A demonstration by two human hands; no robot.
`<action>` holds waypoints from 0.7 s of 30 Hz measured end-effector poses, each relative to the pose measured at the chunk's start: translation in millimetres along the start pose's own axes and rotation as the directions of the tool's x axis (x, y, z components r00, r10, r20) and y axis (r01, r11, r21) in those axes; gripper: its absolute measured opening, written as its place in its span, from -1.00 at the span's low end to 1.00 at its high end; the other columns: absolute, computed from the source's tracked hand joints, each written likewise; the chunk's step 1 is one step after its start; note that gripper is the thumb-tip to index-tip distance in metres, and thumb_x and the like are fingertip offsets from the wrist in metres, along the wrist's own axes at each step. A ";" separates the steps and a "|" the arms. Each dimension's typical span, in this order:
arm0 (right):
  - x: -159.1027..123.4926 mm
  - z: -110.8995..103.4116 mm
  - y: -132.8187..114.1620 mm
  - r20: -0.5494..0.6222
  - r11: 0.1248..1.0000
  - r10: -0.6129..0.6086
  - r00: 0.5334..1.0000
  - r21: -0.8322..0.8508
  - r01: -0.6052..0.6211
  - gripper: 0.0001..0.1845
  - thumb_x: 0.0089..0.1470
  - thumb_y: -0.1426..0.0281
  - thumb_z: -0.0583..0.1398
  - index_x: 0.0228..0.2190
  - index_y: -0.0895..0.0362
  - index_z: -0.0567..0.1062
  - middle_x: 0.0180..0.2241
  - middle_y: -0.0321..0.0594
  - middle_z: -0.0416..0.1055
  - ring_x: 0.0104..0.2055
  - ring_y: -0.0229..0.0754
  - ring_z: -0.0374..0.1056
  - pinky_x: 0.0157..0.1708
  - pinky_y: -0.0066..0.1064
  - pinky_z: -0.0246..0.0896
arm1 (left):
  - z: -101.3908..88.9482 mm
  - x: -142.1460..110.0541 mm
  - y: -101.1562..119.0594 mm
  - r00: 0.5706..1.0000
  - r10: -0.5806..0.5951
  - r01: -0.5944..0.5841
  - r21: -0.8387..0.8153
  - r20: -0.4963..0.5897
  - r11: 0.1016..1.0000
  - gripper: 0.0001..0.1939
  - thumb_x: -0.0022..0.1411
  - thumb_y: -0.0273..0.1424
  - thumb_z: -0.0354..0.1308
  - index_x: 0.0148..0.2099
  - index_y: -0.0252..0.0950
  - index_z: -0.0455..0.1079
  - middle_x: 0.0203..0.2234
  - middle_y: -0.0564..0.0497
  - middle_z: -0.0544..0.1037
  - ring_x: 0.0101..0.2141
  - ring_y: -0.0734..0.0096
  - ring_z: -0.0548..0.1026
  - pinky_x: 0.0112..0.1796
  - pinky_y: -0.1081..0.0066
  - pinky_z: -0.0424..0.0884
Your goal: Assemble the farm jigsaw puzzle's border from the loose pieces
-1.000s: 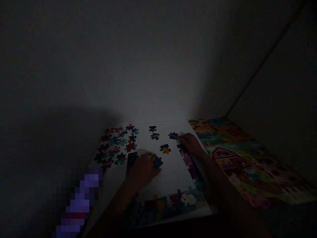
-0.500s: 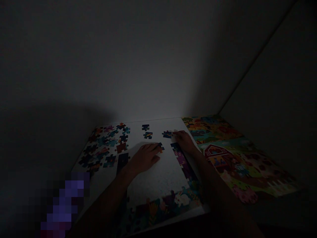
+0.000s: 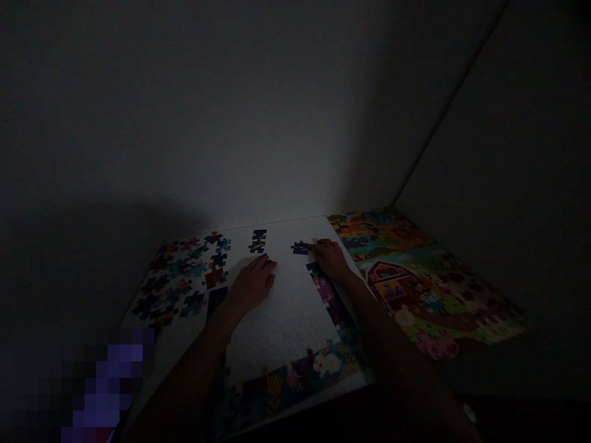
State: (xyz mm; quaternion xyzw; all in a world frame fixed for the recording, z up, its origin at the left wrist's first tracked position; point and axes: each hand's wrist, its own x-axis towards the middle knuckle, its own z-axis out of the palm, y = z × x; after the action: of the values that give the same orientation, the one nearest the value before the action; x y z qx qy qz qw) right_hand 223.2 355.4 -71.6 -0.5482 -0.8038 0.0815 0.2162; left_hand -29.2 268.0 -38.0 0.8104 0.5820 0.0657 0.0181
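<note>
Pinching a dark blue cardboard jigsaw piece (image 3: 300,248) at its right edge, the right hand (image 3: 330,258) sits at the centre of the frame, fingertips pressed together. The left hand (image 3: 252,284) lies flat on the speckled white board (image 3: 281,314), fingers loosely spread (the dim light hides their exact shape). Interlocked border pieces (image 3: 325,295) form a knobbly strip along the board's right side and continue along the bottom edge. Two joined pieces (image 3: 257,241) sit above the left hand, and a loose heap of pieces (image 3: 182,277) spreads toward the left. Beyond the board, at right, lies a colourful printed farm picture (image 3: 415,283) with a red barn (image 3: 386,277).
</note>
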 end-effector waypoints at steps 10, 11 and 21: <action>1.3 -2.0 -2.0 -0.029 0.997 0.022 0.999 0.074 -0.020 -0.70 0.24 0.34 0.11 -0.08 0.06 0.58 -0.02 -0.07 0.46 0.09 -0.05 0.26 0.11 -0.22 0.06 | -11.1 -22.1 -14.1 0.999 -0.031 0.031 -0.008 -0.026 0.999 -0.58 0.36 -0.42 -0.07 0.23 -0.27 0.27 0.23 -0.20 0.29 0.22 0.07 0.26 0.17 0.03 0.20; 1.0 -2.5 -2.5 -0.030 0.996 0.031 0.999 0.079 -0.028 -0.70 0.25 0.34 0.10 -0.08 0.06 0.58 -0.02 -0.06 0.45 0.09 -0.05 0.26 0.10 -0.23 0.06 | -12.1 -25.8 -13.5 0.997 -0.062 0.062 0.003 -0.038 0.998 -0.57 0.35 -0.38 -0.03 0.24 -0.31 0.25 0.21 -0.26 0.29 0.21 -0.02 0.25 0.15 -0.02 0.20; 0.6 0.1 -0.5 -0.015 0.998 0.032 0.999 0.046 -0.031 -0.66 0.25 0.43 0.07 -0.04 0.09 0.56 -0.02 -0.02 0.43 0.07 -0.03 0.28 0.09 -0.24 0.06 | -0.6 -48.3 -21.7 0.992 -0.079 0.079 0.005 -0.099 0.997 -0.54 0.33 -0.24 0.05 0.24 -0.19 0.24 0.02 -0.15 0.40 0.04 0.07 0.37 0.06 0.14 0.32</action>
State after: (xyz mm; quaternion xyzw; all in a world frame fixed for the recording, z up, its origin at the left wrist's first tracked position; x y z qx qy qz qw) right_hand 222.5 355.7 -71.4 -0.5564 -0.7912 0.0990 0.2336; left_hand -64.9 229.3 -43.8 0.7825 0.6141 0.1023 -0.0115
